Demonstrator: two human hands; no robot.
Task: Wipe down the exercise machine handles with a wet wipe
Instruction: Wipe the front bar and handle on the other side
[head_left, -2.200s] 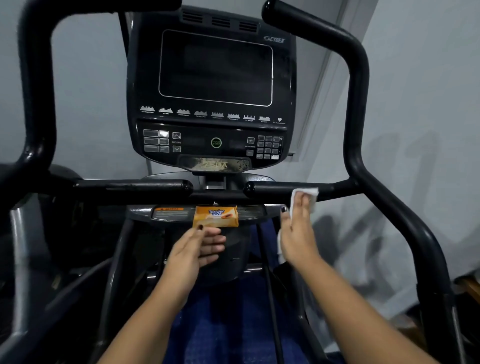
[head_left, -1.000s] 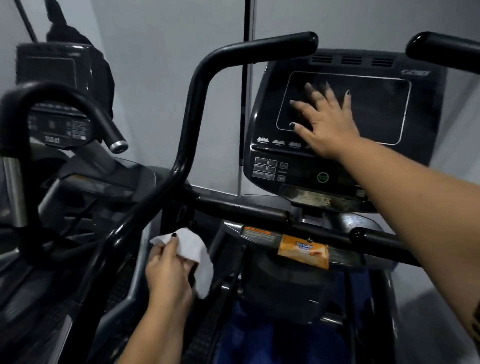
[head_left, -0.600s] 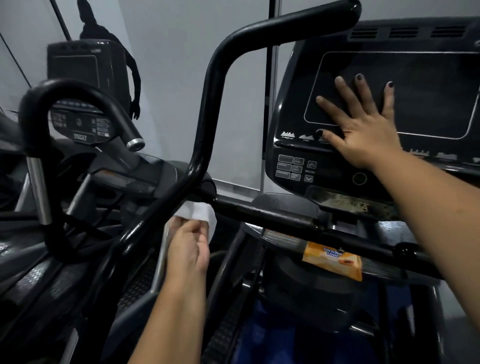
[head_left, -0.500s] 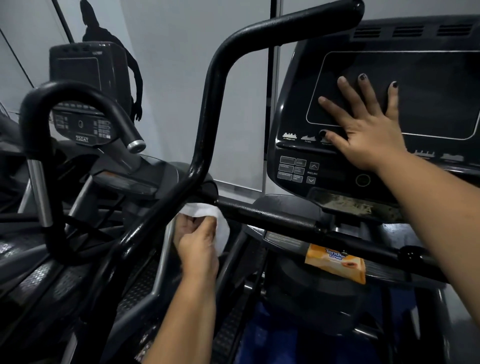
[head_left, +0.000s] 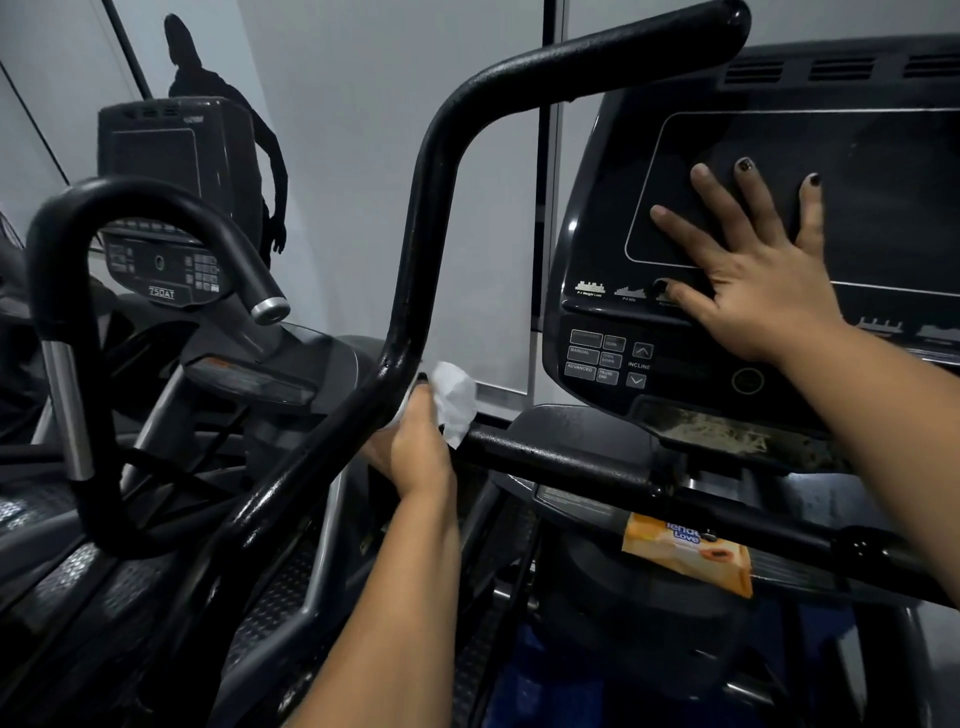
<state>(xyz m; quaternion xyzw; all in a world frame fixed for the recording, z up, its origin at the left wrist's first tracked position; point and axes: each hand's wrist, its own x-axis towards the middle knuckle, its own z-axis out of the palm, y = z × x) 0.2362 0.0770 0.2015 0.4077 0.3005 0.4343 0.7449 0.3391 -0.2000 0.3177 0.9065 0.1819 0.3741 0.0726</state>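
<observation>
My left hand (head_left: 415, 441) grips a crumpled white wet wipe (head_left: 454, 400) and presses it against the black curved left handle (head_left: 431, 208) where it meets the horizontal crossbar (head_left: 571, 462). My right hand (head_left: 753, 270) lies flat with fingers spread on the dark console screen (head_left: 857, 197), holding nothing. An orange pack of wipes (head_left: 685, 553) rests on the ledge under the crossbar.
A second machine stands to the left, with its own console (head_left: 161, 208) and a looped black handle (head_left: 67, 312) close by. A grey wall (head_left: 353, 156) is behind. Blue flooring (head_left: 545, 686) shows below between the frame parts.
The wipe in my left hand has moved up the lower part of the left handle toward the bend. My right hand stays flat on the console screen.
</observation>
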